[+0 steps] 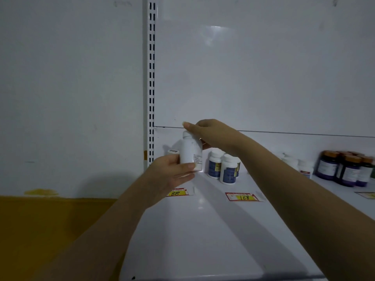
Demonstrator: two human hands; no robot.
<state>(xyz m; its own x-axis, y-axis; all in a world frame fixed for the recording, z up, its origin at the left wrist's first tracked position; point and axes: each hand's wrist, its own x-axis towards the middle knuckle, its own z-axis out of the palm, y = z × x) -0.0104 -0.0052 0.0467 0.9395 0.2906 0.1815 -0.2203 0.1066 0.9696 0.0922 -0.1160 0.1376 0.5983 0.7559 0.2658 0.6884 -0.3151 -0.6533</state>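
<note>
- Left hand (172, 174) raised at centre, palm turned right, fingers curled round the lower half of the white bottle (189, 151), thumb (190, 166) laid across its front.
- Left forearm (91, 236) bare, runs up from bottom-left, wrist about straight.
- Right hand (212, 134) above and right of the left, back facing camera, wrist bent down.
- Right fingers (187, 125) reach leftward over the bottle's cap end, thumb tip showing under the palm at the bottle's side.
- Right forearm (304, 191) bare, stretched in from bottom-right.
</note>
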